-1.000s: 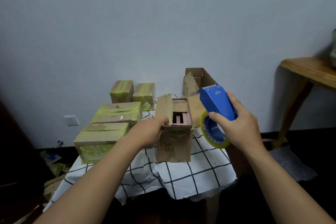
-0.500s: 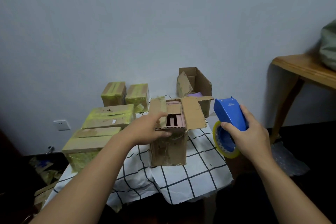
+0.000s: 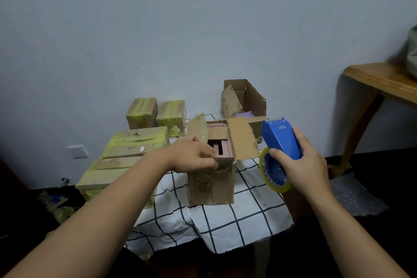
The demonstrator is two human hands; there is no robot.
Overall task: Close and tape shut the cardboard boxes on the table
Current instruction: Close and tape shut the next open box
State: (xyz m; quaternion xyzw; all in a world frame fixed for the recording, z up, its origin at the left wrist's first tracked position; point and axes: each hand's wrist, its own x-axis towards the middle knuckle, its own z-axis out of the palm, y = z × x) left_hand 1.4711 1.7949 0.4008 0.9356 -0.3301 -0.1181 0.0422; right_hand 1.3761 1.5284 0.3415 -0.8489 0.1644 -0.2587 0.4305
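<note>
— While the right hand grips the blue plastic tape dispenser with its yellowish roll, what of the left?

— Left hand rests on the near rim of the open cardboard box, fingers loosely curled. Box stands upright on the checked cloth; flaps raised, pink ribbed item inside.

— Behind?

— Four taped boxes at left; another open box against the wall.
</note>
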